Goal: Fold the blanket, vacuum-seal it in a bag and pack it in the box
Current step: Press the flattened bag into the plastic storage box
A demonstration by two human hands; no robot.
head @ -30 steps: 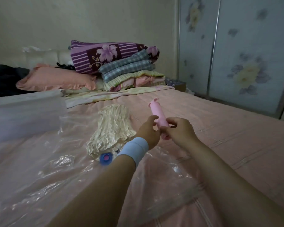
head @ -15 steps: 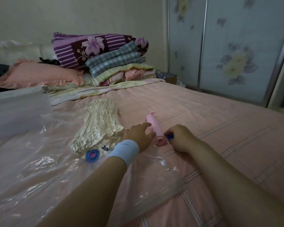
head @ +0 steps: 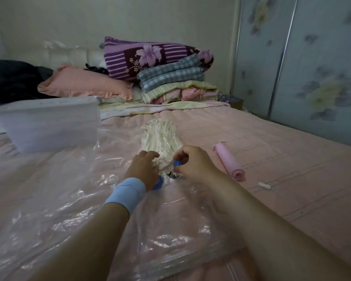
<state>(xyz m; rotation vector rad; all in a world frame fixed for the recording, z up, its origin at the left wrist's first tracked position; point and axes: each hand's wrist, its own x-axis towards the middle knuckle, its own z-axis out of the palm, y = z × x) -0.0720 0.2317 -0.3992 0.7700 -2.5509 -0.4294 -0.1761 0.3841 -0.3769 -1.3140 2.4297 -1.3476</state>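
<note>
A clear vacuum bag [head: 73, 216] lies flat on the pink bed, with a cream blanket [head: 160, 136] shrunk and wrinkled inside it. The bag's blue valve [head: 158, 184] shows partly under my left hand [head: 143, 169], which rests on the bag beside the valve, fingers relaxed. My right hand [head: 195, 164] pinches a small blue cap [head: 177, 163] just above the valve. The pink hand pump [head: 229, 161] lies on the bed to the right of my hands. A white box [head: 47, 122] stands at the left.
A small white piece [head: 264, 185] lies on the bed near the pump's end. At the head of the bed are a pink pillow [head: 85, 84] and a stack of folded bedding [head: 170, 78]. Wardrobe doors [head: 304, 63] stand on the right.
The pump went from both hands down onto the bed and now lies free to the right. Both hands moved left to the valve, the right one carrying the blue cap.
</note>
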